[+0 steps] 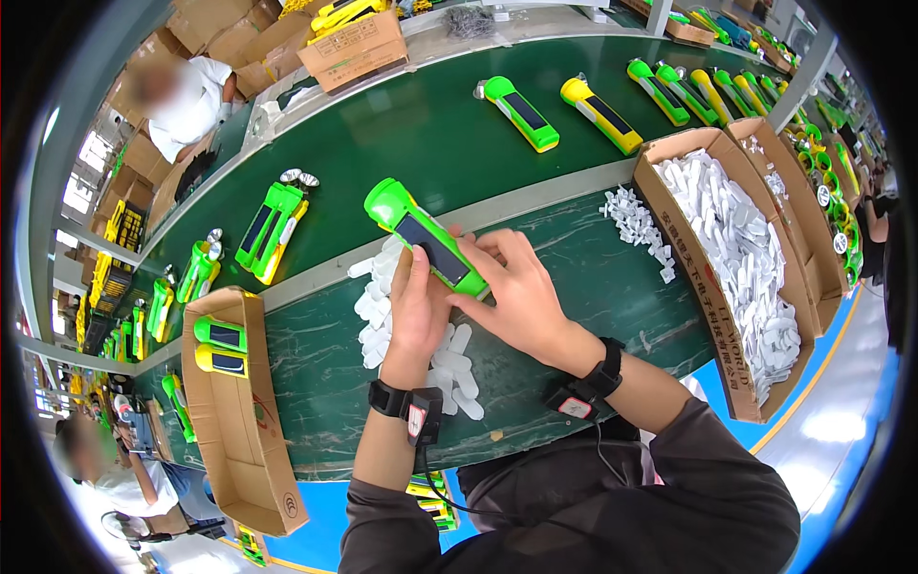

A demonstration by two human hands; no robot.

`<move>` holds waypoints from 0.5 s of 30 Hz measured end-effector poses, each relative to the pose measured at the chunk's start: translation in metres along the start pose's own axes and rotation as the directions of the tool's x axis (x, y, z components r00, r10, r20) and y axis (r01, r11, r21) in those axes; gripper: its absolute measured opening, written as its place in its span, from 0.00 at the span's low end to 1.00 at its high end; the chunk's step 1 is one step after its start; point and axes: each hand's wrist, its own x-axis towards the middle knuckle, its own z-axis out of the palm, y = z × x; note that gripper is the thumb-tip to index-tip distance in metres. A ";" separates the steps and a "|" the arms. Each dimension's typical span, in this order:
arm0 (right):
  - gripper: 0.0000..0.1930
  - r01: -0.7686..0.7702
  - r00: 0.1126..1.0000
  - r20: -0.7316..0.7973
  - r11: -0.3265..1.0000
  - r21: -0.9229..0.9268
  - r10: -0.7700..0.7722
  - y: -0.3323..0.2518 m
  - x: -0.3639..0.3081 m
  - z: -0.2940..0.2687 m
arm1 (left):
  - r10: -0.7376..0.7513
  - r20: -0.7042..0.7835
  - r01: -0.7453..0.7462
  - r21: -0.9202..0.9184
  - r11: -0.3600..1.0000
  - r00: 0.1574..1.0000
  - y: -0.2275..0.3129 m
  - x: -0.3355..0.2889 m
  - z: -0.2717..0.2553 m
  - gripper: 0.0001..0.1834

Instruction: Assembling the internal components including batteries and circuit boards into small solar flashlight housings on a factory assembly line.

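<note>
Here, a worker's left hand [419,308] and right hand [524,298] clamp their fingers around the lower body of a glossy green plastic lamp [426,243], its face inset with a dark rectangular panel, above a white-veined green desk [593,287]. Flat white oblong tabs [375,308] lie heaped beneath; more fill a brown cardboard box [706,311] at right.

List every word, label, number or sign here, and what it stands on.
Printed wording isn't copied out; places only:
Cardboard box of white pieces: dark characters and letters along its side.
Left cardboard box: small round mark, reddish print.
Back carton: print too small to read.
Wrist devices: red-and-white labels, too small.
Held green device: none legible.
</note>
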 end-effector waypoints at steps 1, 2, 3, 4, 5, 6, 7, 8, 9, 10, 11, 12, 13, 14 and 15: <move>0.28 -0.016 1.000 0.022 0.999 -0.038 0.017 0.001 -0.001 0.001 | 0.000 0.024 0.000 -0.038 0.999 1.000 0.000 0.000 -0.001 0.28; 0.28 -0.030 0.998 0.043 0.997 -0.076 0.034 0.002 -0.001 0.001 | -0.002 0.025 0.004 -0.082 0.997 1.000 -0.002 0.002 -0.003 0.28; 0.28 -0.022 0.998 0.057 0.997 -0.079 0.026 0.001 -0.001 0.000 | 0.004 0.021 -0.003 -0.081 0.997 1.000 0.002 -0.001 0.002 0.27; 0.28 -0.054 0.995 0.078 0.991 -0.125 0.065 0.001 -0.001 -0.001 | 0.003 0.020 -0.002 -0.056 0.998 1.000 0.002 0.000 0.001 0.26; 0.28 -0.085 0.990 0.096 0.981 -0.173 0.103 0.000 -0.001 -0.002 | 0.001 0.018 0.000 -0.031 1.000 1.000 0.002 0.000 0.000 0.25; 0.28 -0.060 0.989 0.118 0.981 -0.186 0.083 -0.003 0.000 -0.003 | 0.008 0.010 -0.008 -0.040 0.999 1.000 0.000 -0.001 -0.002 0.25; 0.28 -0.050 0.989 0.130 0.981 -0.187 0.076 -0.004 0.001 -0.003 | 0.025 0.008 -0.025 -0.029 0.999 1.000 -0.003 -0.002 -0.003 0.25; 0.28 -0.050 0.990 0.119 0.985 -0.163 0.070 -0.006 0.001 -0.003 | 0.041 0.007 -0.041 -0.018 0.999 0.999 -0.005 -0.003 -0.004 0.24; 0.28 -0.053 0.992 0.106 0.988 -0.142 0.068 -0.006 0.001 -0.004 | 0.044 0.001 -0.044 -0.028 0.999 0.999 -0.005 -0.003 -0.004 0.24; 0.28 -0.048 0.991 0.116 0.988 -0.147 0.065 -0.005 0.000 -0.004 | 0.047 0.009 -0.047 -0.015 0.999 0.999 -0.004 -0.003 -0.003 0.23; 0.28 -0.093 0.988 0.118 0.991 -0.092 0.103 -0.004 -0.001 -0.004 | 0.050 0.016 -0.050 -0.003 0.999 0.999 -0.004 -0.003 -0.003 0.23; 0.27 -0.135 0.983 0.122 0.990 -0.036 0.139 -0.002 0.000 -0.004 | 0.054 0.011 -0.054 -0.009 0.998 0.998 -0.004 -0.003 -0.004 0.23; 0.27 -0.131 0.982 0.130 0.991 -0.039 0.135 -0.001 0.001 -0.007 | 0.050 0.018 -0.050 -0.008 0.999 0.999 -0.004 -0.004 -0.005 0.22; 0.27 -0.144 0.981 0.133 0.990 0.011 0.141 0.000 0.003 -0.012 | 0.045 0.026 -0.045 -0.008 0.999 0.999 -0.005 -0.004 -0.007 0.21; 0.26 -0.158 0.979 0.138 0.986 0.061 0.149 0.001 0.005 -0.018 | 0.040 0.032 -0.040 -0.007 0.999 0.999 -0.005 -0.004 -0.007 0.21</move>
